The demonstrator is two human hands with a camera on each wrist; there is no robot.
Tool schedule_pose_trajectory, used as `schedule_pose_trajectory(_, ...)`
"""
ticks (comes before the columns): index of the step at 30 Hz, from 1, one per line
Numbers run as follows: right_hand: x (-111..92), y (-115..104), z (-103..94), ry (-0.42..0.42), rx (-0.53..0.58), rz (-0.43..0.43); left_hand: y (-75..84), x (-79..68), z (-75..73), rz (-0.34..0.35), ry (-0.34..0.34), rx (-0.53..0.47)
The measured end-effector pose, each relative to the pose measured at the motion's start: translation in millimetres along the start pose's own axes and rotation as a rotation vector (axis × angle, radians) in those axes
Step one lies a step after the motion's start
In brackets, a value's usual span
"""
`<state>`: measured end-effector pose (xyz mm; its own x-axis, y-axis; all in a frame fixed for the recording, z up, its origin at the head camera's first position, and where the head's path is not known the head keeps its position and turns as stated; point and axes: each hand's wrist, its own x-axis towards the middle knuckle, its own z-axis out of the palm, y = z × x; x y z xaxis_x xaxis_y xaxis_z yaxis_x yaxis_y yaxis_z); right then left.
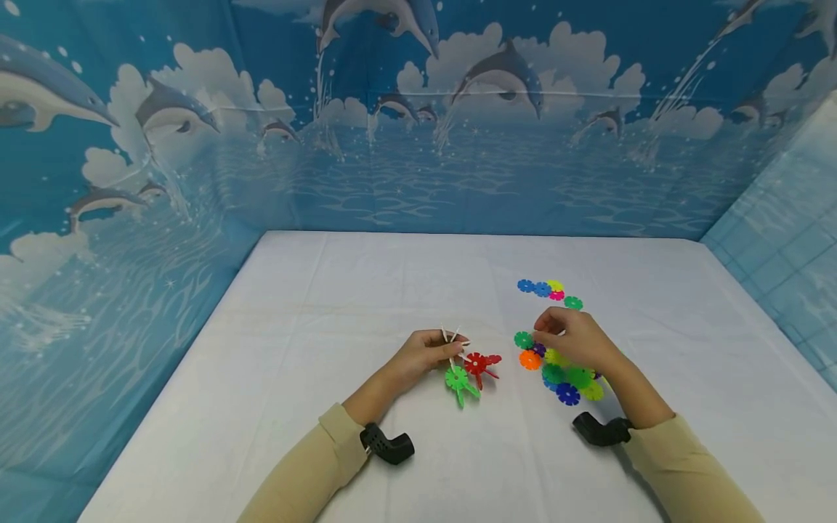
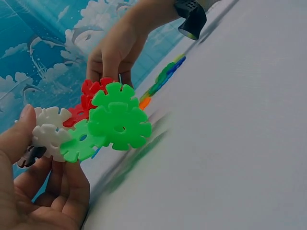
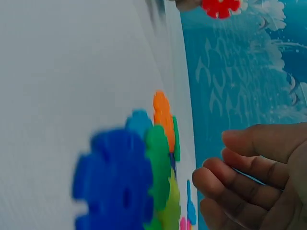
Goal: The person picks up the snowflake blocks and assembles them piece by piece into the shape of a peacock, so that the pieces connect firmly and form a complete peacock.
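Note:
My left hand (image 1: 423, 357) pinches a joined piece of plastic snowflake discs by its white discs (image 2: 50, 134), thumb on one side and fingers on the other. Green discs (image 2: 120, 125) and red discs (image 1: 479, 367) branch out from the white ones, and a small dark disc (image 2: 32, 156) sits by the thumb. Over a loose heap of coloured discs on the table hovers my right hand (image 1: 575, 338), its fingers loosely bent with nothing between them in the right wrist view. Close to it are a green disc (image 1: 523, 340), an orange disc (image 3: 163, 120) and a dark blue disc (image 1: 568, 394).
Beyond the right hand lie two blue discs (image 1: 534, 288), a yellow disc (image 1: 555, 285), a pink disc (image 1: 556, 296) and a green one. A white cloth (image 1: 327, 290) covers the table. Dolphin-printed curtains (image 1: 418, 174) stand along the back and left side.

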<state>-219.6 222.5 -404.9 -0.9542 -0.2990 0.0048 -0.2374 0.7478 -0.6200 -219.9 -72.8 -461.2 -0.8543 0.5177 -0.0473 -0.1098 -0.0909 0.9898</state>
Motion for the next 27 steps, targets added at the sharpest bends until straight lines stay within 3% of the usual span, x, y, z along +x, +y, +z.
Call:
schedule_pose_trajectory(4,-2,12,-7.9,-0.018,-0.023,0.031,0.2,0.2,0.9,-0.003,0.0,0.001)
schedule_pose_trajectory(15,-7,29,-17.2,-0.204,-0.035,0.114,2.4,0.8,2.7,-0.018,0.01,-0.032)
schedule_pose_trajectory(27,-8,31,-15.9,-0.244,-0.005,0.12,1.7,-0.1,0.1,-0.003,-0.018,-0.03)
